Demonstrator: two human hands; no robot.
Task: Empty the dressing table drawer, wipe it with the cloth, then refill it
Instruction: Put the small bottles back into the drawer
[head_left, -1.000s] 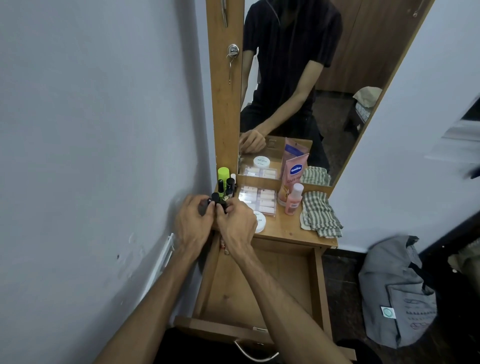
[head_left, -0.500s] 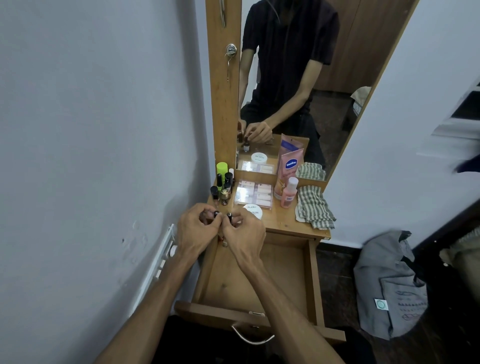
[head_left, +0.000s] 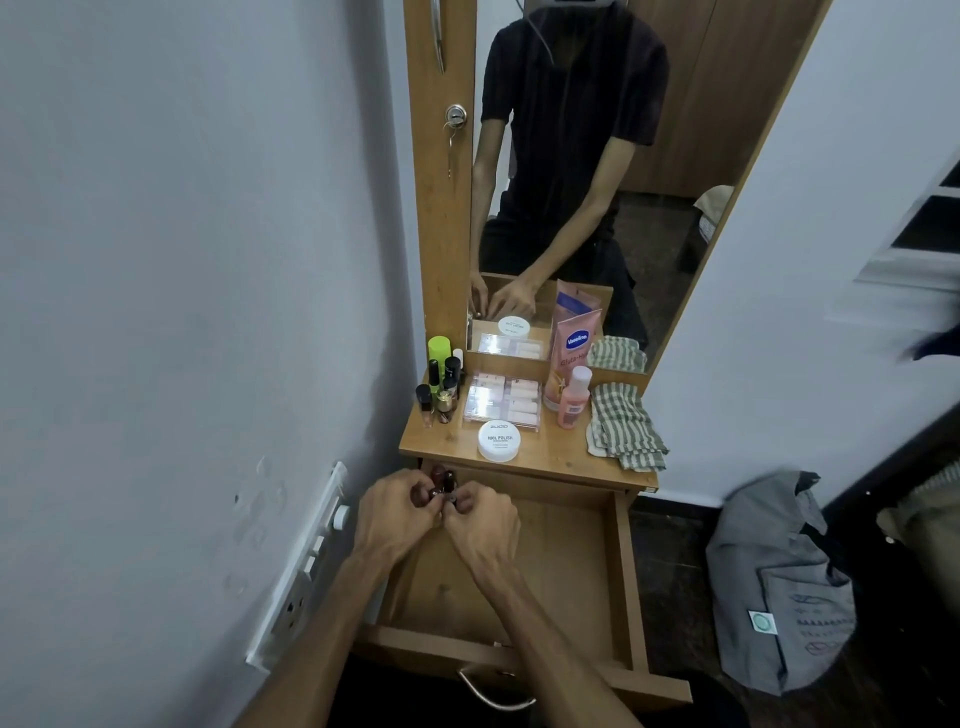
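Carrying: you have both hands at the drawer's back-left corner, each pinching small nail polish bottles (head_left: 441, 480).
Left hand (head_left: 397, 512): fingers curled round a dark bottle, wrist over the drawer's left wall.
Right hand (head_left: 480, 522): fingers curled and pinching, touching the left hand; exactly what it holds is hidden.
Change: a second ago your hands were up at the bottle cluster (head_left: 440, 387) on the tabletop (head_left: 550, 452); now they're down over the drawer (head_left: 621, 566) with bottles in them.
Meaning: looks like refill has begun, so I judge the wipe done. Drawer floor is mostly bare wood.
Cloth (head_left: 623, 426): striped, bunched at the tabletop's right edge, untouched.
Left to load: bottle cluster, clear nail case (head_left: 503, 400), white nail polish jar (head_left: 498, 440), pink bottle (head_left: 574, 397), Vaseline tube (head_left: 571, 353).
Around: switch panel (head_left: 306, 566) on the left wall, grey bag (head_left: 779, 587) on the floor.
Obstruction: the tabletop overhang sits just above your knuckles; keep the bottles low and upright.
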